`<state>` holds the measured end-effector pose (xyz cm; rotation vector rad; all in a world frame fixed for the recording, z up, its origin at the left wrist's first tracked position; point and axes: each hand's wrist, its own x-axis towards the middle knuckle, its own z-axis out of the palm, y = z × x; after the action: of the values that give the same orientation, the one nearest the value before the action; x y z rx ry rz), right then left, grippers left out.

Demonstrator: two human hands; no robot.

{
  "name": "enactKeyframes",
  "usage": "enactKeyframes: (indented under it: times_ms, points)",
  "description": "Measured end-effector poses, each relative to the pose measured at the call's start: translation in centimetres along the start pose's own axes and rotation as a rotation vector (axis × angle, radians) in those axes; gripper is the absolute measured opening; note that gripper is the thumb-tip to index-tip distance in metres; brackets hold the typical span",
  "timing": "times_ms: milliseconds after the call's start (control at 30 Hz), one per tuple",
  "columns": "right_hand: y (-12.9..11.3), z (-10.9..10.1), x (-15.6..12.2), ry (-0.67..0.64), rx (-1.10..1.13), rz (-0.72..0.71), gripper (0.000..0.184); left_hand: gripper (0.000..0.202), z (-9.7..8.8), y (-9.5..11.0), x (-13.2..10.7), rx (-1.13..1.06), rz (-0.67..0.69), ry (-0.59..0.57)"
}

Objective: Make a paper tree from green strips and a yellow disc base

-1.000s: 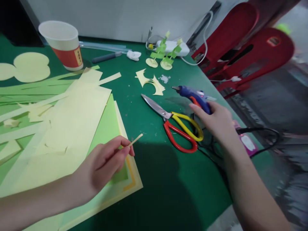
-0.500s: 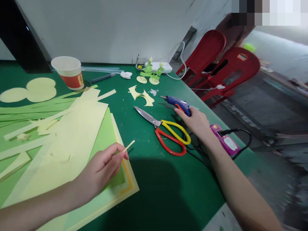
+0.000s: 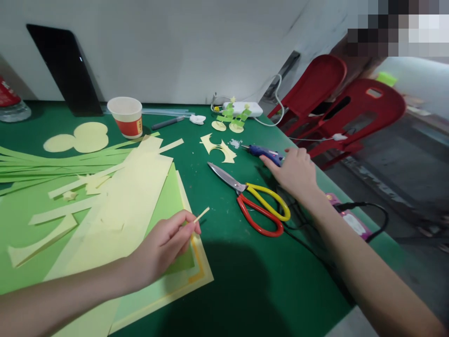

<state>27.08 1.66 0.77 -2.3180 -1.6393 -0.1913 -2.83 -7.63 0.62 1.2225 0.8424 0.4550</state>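
Observation:
My left hand [image 3: 164,245] is closed in a pinch on a thin pale paper stick [image 3: 201,215], held just above the corner of the stacked yellow and green paper sheets [image 3: 133,206]. My right hand [image 3: 294,173] reaches across the green table [image 3: 238,276] and closes over the handle of a blue hot glue gun [image 3: 261,150], whose nozzle points left. Red and yellow handled scissors [image 3: 256,201] lie shut between my two hands.
A paper cup [image 3: 126,117], a grey pen [image 3: 168,122], small paper flower models [image 3: 231,119] and a white power strip [image 3: 245,108] stand at the back. Green paper strips [image 3: 52,164] and yellow circles [image 3: 79,139] lie left. Red chairs [image 3: 351,112] stand beyond the right edge. A black cable [image 3: 365,208] trails there.
The view has lifted and shifted, showing more of the wall and a dark panel. My right hand has settled further over the glue gun. My left hand keeps the stick.

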Motion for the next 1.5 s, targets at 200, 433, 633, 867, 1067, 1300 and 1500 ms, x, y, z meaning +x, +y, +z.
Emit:
enactKeyframes:
  times_ms: [200,433,633,867,1067,1300,1500]
  points:
    - [-6.0,-0.9,-1.5,0.063,0.285,-0.542,0.012,0.026,0.1,-0.1,-0.4,-0.007,0.054,0.04]
    - [-18.9,1.5,-5.9,-0.14,0.517,-1.208,0.01,0.031,0.7,-0.6,-1.5,0.096,0.376,0.073]
    - [-26.8,2.6,-9.8,-0.181,0.64,-1.296,0.008,0.029,0.5,-0.8,-1.3,0.124,0.472,0.035]
    - [-30.6,3.3,-10.8,-0.256,0.639,-1.29,0.012,0.025,0.4,-0.6,-1.3,0.187,0.529,0.029]
    - [-27.0,1.9,-9.8,-0.252,0.962,-1.185,0.006,0.026,0.4,-0.6,-1.6,0.223,0.492,0.047]
    - [-15.2,-2.5,-7.8,0.031,1.032,-0.982,0.011,0.028,0.7,-0.7,-1.8,0.126,0.401,0.043]
    - [-8.9,-4.3,-7.9,-0.009,1.057,-0.765,0.023,0.031,0.8,-0.9,-1.7,-0.019,0.311,0.022]
